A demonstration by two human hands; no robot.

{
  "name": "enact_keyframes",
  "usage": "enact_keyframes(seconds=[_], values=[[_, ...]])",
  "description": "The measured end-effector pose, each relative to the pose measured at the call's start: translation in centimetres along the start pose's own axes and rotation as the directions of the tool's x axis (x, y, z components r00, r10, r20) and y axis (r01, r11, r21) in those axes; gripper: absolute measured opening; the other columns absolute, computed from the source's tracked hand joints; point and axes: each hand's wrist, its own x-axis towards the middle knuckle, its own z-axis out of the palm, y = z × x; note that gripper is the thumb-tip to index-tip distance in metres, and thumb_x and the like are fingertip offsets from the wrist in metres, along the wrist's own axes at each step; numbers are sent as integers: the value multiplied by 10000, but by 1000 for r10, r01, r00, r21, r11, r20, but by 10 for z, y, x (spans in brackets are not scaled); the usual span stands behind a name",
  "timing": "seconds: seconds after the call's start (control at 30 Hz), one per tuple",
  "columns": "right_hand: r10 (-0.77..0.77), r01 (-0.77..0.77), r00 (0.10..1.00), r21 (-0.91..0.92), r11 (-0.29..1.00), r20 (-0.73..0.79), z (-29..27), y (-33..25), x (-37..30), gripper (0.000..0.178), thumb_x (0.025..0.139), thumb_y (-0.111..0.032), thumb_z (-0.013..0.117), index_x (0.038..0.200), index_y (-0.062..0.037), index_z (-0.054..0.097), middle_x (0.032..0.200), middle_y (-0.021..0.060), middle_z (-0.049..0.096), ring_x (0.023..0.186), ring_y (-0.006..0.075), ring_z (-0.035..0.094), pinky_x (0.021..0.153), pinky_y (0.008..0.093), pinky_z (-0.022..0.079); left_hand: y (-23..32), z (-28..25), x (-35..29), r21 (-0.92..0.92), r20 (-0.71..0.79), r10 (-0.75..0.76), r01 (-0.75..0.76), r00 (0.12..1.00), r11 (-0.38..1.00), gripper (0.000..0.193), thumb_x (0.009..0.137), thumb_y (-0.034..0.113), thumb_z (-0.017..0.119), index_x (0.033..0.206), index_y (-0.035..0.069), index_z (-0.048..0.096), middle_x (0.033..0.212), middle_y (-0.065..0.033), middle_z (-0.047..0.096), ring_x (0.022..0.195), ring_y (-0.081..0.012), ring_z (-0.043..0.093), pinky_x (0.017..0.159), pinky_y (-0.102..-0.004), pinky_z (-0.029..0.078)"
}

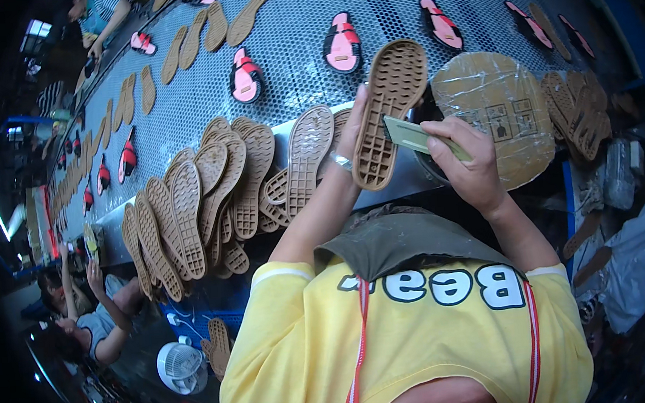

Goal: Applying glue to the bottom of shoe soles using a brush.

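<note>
My left hand [354, 127] holds a brown shoe sole [395, 71] upright and tilted, its gridded side facing me. Pinched in my right hand [471, 161] is a flat brush [417, 135] with a pale green handle; its dark tip meets the middle of the sole. Behind the brush sits a dark round container [430, 169], mostly hidden by my hand and the sole. To the left of my left arm, many more brown soles [187, 212] lie heaped and overlapping on the bench edge, and one sole [310, 153] rests closest to my wrist.
A perforated blue-grey conveyor [290, 75] carries pink-and-black sandals [342, 42] and rows of soles [249, 16]. Tape-covered cardboard [494, 123] lies right of my hands, beside another sole pile [577, 109]. A white fan [182, 366] stands lower left. Other people [105, 332] work at left.
</note>
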Motion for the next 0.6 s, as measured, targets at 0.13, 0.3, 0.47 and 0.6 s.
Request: enact_keyframes(seconds=[0.13, 0.3, 0.47, 0.6], values=[[-212, 218, 974, -87, 972, 80, 3, 1, -2, 214, 763, 33, 619, 975, -1, 616, 843, 122, 599, 708, 246, 586, 607, 309, 473, -2, -17, 9, 37, 165, -42, 37, 985, 999, 583, 932, 503, 364, 1277, 39, 442, 1108, -162, 594, 794, -203, 641, 685, -325, 570], [-332, 349, 928, -83, 933, 168, 3, 2, -15, 244, 716, 35, 645, 957, -1, 634, 855, 107, 614, 736, 260, 592, 620, 330, 487, -9, -16, 17, 120, 53, -54, 47, 997, 992, 598, 924, 520, 365, 1271, 38, 446, 1053, -173, 620, 749, -197, 655, 573, -265, 566], [-380, 387, 894, 19, 922, 235, -11, 6, -29, 228, 709, 21, 662, 935, 9, 635, 841, 118, 619, 720, 260, 599, 618, 324, 487, -19, -12, 30, 173, 13, -118, 114, 993, 978, 662, 886, 597, 375, 1192, 28, 516, 881, -127, 659, 630, -179, 647, 503, -269, 552], [-208, 203, 974, 60, 977, 95, -44, 25, -31, 172, 776, 17, 623, 947, 2, 622, 842, 105, 621, 661, 202, 597, 571, 293, 480, -26, 5, 32, 218, -76, -28, 44, 997, 975, 605, 894, 566, 405, 1160, 37, 532, 859, -101, 660, 611, -151, 639, 502, -252, 545]])
